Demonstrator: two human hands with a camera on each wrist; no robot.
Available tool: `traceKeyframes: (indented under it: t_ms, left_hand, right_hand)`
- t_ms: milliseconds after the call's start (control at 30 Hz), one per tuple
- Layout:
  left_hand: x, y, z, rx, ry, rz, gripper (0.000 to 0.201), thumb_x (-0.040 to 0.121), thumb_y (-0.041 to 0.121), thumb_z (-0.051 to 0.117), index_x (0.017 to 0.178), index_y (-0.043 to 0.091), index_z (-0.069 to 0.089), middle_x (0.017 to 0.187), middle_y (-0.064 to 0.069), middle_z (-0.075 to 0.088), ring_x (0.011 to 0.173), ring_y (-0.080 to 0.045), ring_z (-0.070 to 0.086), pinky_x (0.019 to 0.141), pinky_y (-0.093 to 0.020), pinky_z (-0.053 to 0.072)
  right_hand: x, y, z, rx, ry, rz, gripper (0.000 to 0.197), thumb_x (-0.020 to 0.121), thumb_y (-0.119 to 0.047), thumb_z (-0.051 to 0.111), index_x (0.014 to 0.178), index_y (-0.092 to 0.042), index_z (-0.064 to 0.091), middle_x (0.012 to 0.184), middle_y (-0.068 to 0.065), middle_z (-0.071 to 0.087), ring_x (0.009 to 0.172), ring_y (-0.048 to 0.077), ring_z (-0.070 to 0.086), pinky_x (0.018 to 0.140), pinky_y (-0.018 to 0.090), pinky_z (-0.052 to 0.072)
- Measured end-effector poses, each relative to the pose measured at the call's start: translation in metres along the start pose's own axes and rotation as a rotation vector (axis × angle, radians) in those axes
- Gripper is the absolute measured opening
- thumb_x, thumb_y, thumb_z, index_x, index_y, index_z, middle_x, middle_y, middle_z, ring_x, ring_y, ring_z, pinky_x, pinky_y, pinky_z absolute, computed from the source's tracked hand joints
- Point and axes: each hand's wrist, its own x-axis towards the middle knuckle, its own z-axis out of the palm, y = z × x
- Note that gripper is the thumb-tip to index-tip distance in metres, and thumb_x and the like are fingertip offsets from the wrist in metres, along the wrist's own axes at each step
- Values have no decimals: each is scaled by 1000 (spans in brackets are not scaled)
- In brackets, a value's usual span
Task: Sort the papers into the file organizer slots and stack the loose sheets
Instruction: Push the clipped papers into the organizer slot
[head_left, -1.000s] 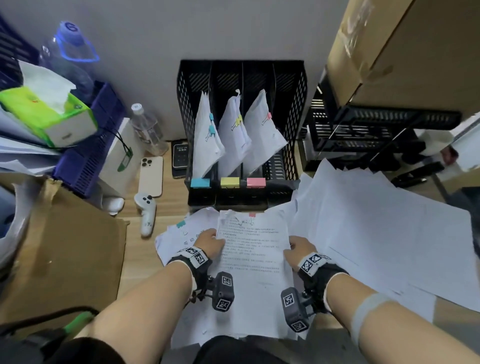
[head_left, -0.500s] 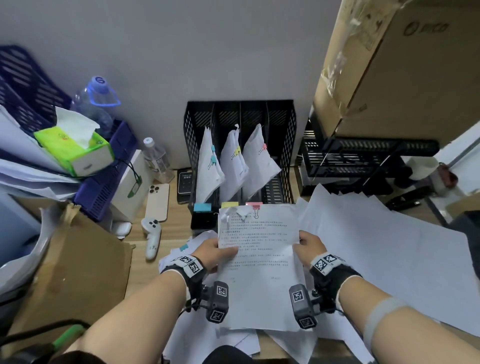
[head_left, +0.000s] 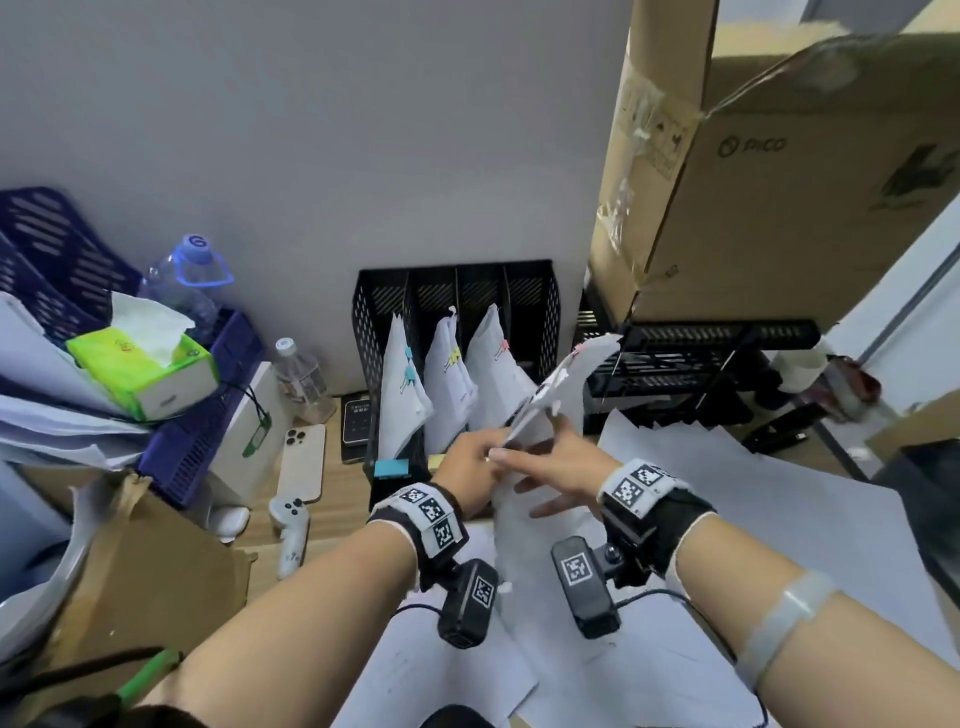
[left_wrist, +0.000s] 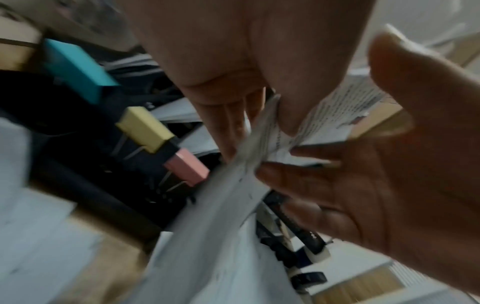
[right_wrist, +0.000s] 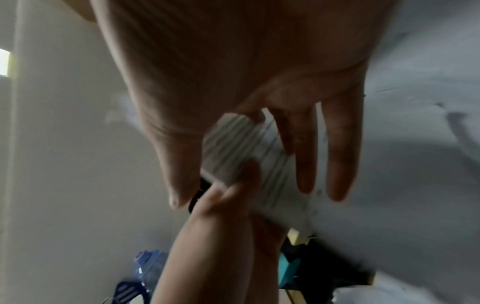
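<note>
A black mesh file organizer (head_left: 545, 312) stands against the wall, with a clipped bundle in each of three slots (head_left: 400, 395). Blue (head_left: 392, 467), yellow (left_wrist: 145, 129) and pink (left_wrist: 187, 166) labels mark its front. A clipped sheaf of printed paper (head_left: 571, 364) is held edge-on in front of it, tilted up to the right. My left hand (head_left: 467, 467) pinches the sheaf's lower edge between thumb and fingers (left_wrist: 233, 123). My right hand (head_left: 556, 478) lies beside it with straight, spread fingers (right_wrist: 306, 160) against the paper. Loose white sheets (head_left: 779, 519) cover the desk on the right and below my wrists.
A large cardboard box (head_left: 779, 182) sits on black trays (head_left: 701, 353) right of the organizer. To the left are a phone (head_left: 301, 462), a white controller (head_left: 291, 525), a small bottle (head_left: 301, 374), blue baskets (head_left: 208, 415), a tissue box (head_left: 140, 364) and a cardboard flap (head_left: 156, 571).
The sheaf has come up off the desk, turned from flat to edge-on, and moved toward the organizer. My hands have drawn together at its lower edge, and my head has tilted up.
</note>
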Motion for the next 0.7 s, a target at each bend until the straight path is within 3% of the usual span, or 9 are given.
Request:
traceKeyframes:
  t_ms: [67,100,233,333,400,433,500,567,700]
  left_hand:
    - [6,19,7,-5,-107,88,37,92,3,61,126,18,68,114,1,73,102,-10,67,91,-26,54]
    - [9,26,6,-72,-131,73,42,92,8,66,133,18,63,124,5,69,112,-8,65,99,-26,51]
    - [30,40,-2,-252,-158,-83,46,99,36,57,143,22,52,119,4,66,98,-6,66,93,-23,53]
    - [61,35,-5,118,9,-77,61,99,37,53,154,38,27,96,-10,65,76,-18,64,81,-33,53]
    - [81,30,-5,418,-21,-39,73,97,34,54,155,45,11,107,-20,64,72,-23,63,77,-34,54]
    - [89,29,-5,524,-53,-47,75,97,35,53,155,46,8,120,-21,59,80,-27,65,81,-36,55]
    - [102,28,-4,755,-114,-99,65,99,38,47,155,41,15,142,-18,44,105,-35,64,88,-41,52]
    - [108,27,-5,909,-104,-194,52,102,40,40,152,29,31,148,-17,38,123,-41,54,96,-47,47]
    - [110,16,-23,818,120,-344,62,99,49,42,147,10,33,139,-19,52,121,-37,58,90,-42,49]
  right_hand:
    - [6,-8,0,13,174,-18,48,81,-41,74,117,-12,61,110,9,67,93,20,69,69,43,63]
    - [8,-10,-3,43,276,-1,42,85,-37,68,115,-8,64,108,12,68,92,23,70,71,44,63]
    - [4,-17,-36,-80,449,57,33,97,-20,52,123,-1,54,123,19,62,114,37,59,91,37,50]
    - [1,-21,-56,-61,472,34,29,97,-10,46,122,3,53,126,23,59,120,38,52,99,37,43]
    - [4,-18,-67,-66,511,-19,26,94,-13,49,118,-4,55,122,20,63,112,38,59,99,45,49]
    - [4,-18,-71,-49,503,-22,25,92,-15,51,116,-9,55,119,15,65,107,36,62,97,48,51]
    - [1,-18,-75,-45,435,-19,27,91,-17,54,118,-14,56,112,6,68,103,31,66,95,48,53]
    - [-2,-24,-80,-65,386,-41,23,92,-19,55,115,-19,56,101,-3,68,99,27,68,93,46,55]
    - [3,-38,-81,-103,290,-52,31,89,-27,59,118,-21,58,101,-6,69,94,27,70,91,48,56]
